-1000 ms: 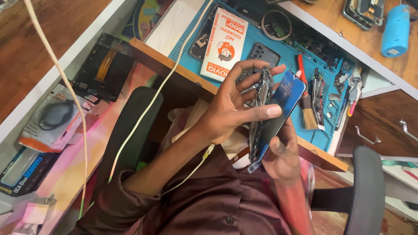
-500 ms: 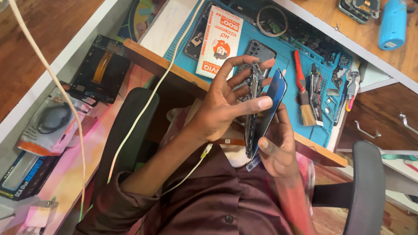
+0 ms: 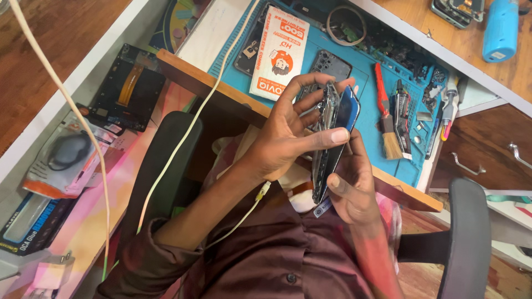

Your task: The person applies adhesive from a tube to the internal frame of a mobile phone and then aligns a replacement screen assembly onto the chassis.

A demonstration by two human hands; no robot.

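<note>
Phone (image 3: 332, 138) gripped by left hand (image 3: 282, 138), right hand (image 3: 354, 188); brush (image 3: 388, 119), blue mat (image 3: 363, 72) beyond.

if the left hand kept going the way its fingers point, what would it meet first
The left hand points up-right across the opened dark smartphone it grips. Beyond that, probably the red-handled bristle brush on the blue rubber repair mat, though depth is unclear.

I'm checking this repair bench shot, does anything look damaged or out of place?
The dark smartphone held between the left hand and right hand is split open: its blue glossy panel stands away from the frame along the upper end. Another opened phone body lies on the blue work mat.
</note>
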